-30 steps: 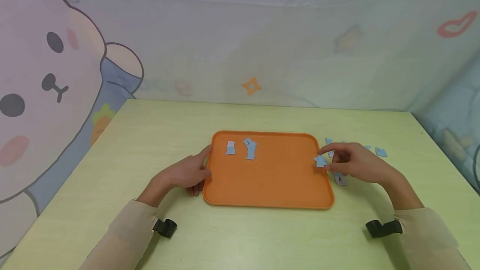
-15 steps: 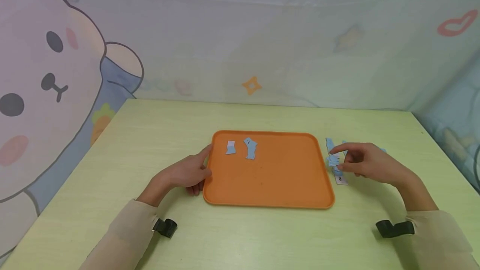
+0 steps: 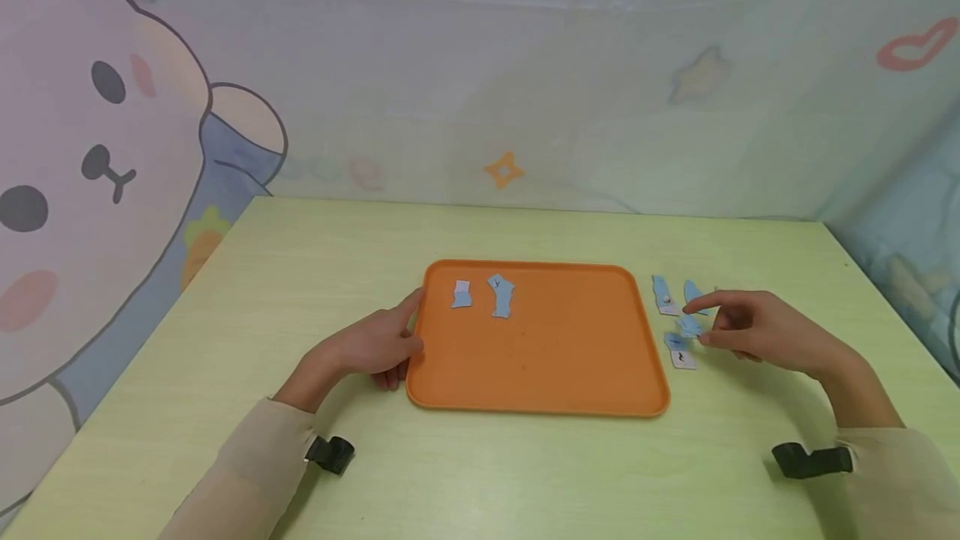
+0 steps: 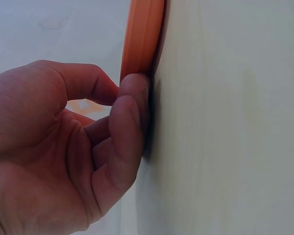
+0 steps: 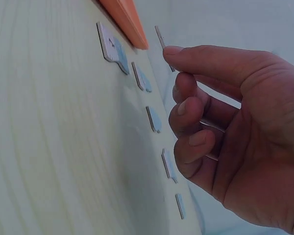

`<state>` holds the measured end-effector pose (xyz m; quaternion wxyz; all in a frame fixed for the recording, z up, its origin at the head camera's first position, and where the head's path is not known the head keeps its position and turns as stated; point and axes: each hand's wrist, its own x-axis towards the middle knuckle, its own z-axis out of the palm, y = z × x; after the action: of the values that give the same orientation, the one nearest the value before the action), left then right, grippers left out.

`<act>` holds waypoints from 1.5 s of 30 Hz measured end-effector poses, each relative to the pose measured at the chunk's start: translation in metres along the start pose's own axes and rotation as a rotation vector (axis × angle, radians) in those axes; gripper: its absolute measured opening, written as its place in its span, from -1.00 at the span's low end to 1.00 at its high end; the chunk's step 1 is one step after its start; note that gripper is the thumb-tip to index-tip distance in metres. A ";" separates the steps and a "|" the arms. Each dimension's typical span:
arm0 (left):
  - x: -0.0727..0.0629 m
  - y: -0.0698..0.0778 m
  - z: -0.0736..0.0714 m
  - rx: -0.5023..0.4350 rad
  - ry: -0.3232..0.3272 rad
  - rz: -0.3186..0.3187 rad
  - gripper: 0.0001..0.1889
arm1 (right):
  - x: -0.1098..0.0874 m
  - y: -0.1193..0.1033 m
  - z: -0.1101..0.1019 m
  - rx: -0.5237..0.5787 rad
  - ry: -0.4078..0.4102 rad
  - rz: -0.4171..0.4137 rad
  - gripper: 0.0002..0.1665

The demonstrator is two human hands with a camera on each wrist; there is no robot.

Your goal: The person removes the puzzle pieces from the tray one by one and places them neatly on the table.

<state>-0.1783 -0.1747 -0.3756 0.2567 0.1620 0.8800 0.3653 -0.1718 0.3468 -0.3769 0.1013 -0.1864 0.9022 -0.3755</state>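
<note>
An orange tray (image 3: pixel 540 365) lies on the table. My left hand (image 3: pixel 378 342) grips its left edge, thumb and index finger at the rim; the left wrist view has the other fingers curled against the tray's side (image 4: pixel 142 39). To the right of the tray, my right hand (image 3: pixel 772 332) pinches a light blue jigsaw piece (image 3: pixel 688 326) between thumb and index finger. That piece appears edge-on in the right wrist view, held above the table. Two pieces rest in the tray's upper left: a small white-and-blue piece (image 3: pixel 461 294) and a taller blue piece (image 3: pixel 502 297).
Loose pieces lie right of the tray: a long one (image 3: pixel 663 296), a blue one (image 3: pixel 694 293) and a white-and-blue one (image 3: pixel 681 353) nearer the front. More pieces, like this one (image 5: pixel 180 205), trail off in the right wrist view. A printed cloth (image 3: pixel 600 107) hangs behind the table.
My right hand has moved right with the pinched piece, from over the tray's right rim to above the loose pieces. The left hand and tray stay in place.
</note>
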 end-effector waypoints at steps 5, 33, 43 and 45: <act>-0.001 0.000 0.000 0.002 0.000 -0.010 -0.11 | -0.004 0.007 -0.003 -0.005 0.003 0.006 -0.63; 0.000 -0.001 0.001 0.004 0.002 -0.011 -0.11 | -0.015 0.023 -0.014 0.027 -0.084 0.086 -0.62; -0.001 -0.001 0.001 0.001 0.004 -0.005 -0.12 | -0.015 0.022 -0.014 0.051 -0.113 0.094 -0.58; -0.002 -0.001 0.000 0.001 0.001 0.000 -0.12 | -0.016 0.023 -0.013 0.058 -0.120 0.091 -0.58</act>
<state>-0.1769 -0.1757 -0.3759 0.2562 0.1618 0.8802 0.3652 -0.1678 0.3762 -0.3832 0.1776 -0.1646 0.8907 -0.3848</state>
